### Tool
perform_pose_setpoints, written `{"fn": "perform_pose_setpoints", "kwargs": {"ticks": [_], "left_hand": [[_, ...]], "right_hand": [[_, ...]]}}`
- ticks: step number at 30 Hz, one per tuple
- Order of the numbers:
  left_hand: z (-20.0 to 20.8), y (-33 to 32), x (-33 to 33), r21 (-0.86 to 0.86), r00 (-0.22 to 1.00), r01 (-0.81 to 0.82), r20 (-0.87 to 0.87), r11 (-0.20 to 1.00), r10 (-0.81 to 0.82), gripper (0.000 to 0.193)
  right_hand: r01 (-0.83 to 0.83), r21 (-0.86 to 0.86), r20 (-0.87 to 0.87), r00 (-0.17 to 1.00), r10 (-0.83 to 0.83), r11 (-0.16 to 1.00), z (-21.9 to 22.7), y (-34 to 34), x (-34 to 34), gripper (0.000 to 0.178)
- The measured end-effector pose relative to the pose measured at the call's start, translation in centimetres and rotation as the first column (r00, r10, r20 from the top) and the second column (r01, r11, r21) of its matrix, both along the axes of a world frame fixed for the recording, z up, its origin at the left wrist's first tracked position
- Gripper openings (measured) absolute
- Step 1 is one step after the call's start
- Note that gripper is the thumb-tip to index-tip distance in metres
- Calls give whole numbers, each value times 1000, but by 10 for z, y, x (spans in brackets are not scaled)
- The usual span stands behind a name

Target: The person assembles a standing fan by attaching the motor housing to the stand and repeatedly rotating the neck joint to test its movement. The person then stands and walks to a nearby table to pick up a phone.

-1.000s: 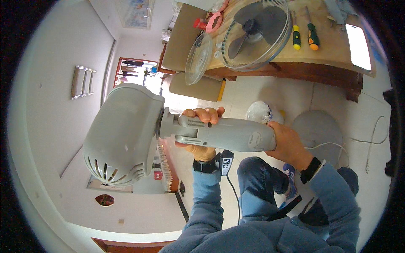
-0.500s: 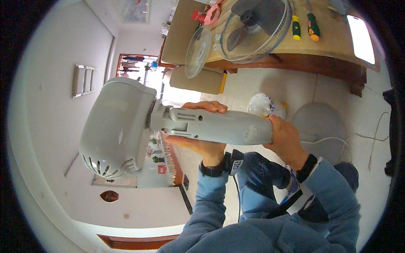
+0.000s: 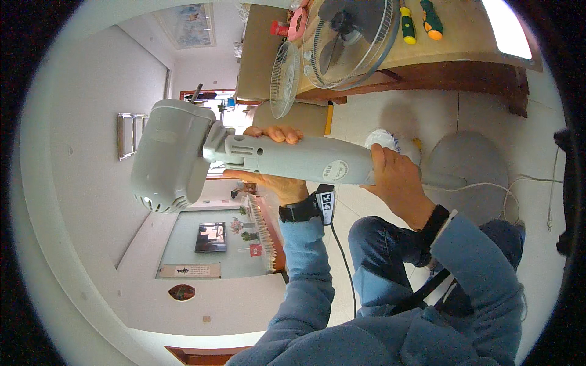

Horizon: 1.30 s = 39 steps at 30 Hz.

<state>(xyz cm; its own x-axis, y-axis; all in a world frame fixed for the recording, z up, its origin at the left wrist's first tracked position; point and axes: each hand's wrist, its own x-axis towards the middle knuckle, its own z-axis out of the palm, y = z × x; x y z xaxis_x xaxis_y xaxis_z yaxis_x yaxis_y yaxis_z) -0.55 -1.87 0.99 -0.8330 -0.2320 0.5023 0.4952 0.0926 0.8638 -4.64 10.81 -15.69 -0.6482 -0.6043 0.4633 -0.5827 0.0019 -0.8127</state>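
Both hands are closed around a grey fan body (image 3: pixel 256 155), which is held level in the air above the lap, well clear of the table (image 3: pixel 464 36). The left hand (image 3: pixel 274 177) is wrapped around the middle of the fan's neck from below, with the fingertips (image 3: pixel 278 133) curled over its upper side. The right hand (image 3: pixel 397 180) is clamped around the thin end of the neck, nearest the round grey base (image 3: pixel 470 165) that lies on the floor. The bulky motor housing (image 3: pixel 168 155) is pointed away to the left, with open room all around it; nothing is touched by it.

A wooden table is seen at the top. Lying across its near edge and partly overhanging it is the front fan guard (image 3: pixel 348 36), with the dark blades visible through its wires. A second, smaller guard (image 3: pixel 284 79) is leaned against the table's edge just beside it. Two screwdrivers (image 3: pixel 421 21) with green and yellow handles are laid farther in on the table top, apart from the guards. A white cord (image 3: pixel 519 180) is trailed over the tiled floor at the right. Between the table's edge and the knees, a stretch of bare floor is left.
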Motion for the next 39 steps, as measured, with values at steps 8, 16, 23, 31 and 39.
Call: {"fn": "perform_pose_setpoints", "kwargs": {"ticks": [8,16,23,31,39], "left_hand": [[0,-19,-21,27,995,-99,27,995,99,91],[-8,-25,-22,70,984,-169,64,983,165,80],[-7,-26,-27,87,974,-211,97,974,203,79],[-5,-29,-29,70,974,-214,87,974,207,75],[-7,-18,-27,95,938,-337,119,937,325,79]], "right_hand": [[52,37,-2,999,-52,998,4,-13,-16,70],[11,-56,70,998,-7,998,-12,-12,-8,70],[-1,-129,90,996,13,992,-30,-7,-2,73],[10,-143,85,996,2,990,-30,-13,-2,75],[-97,-144,104,988,113,985,-32,-9,-3,80]]}}
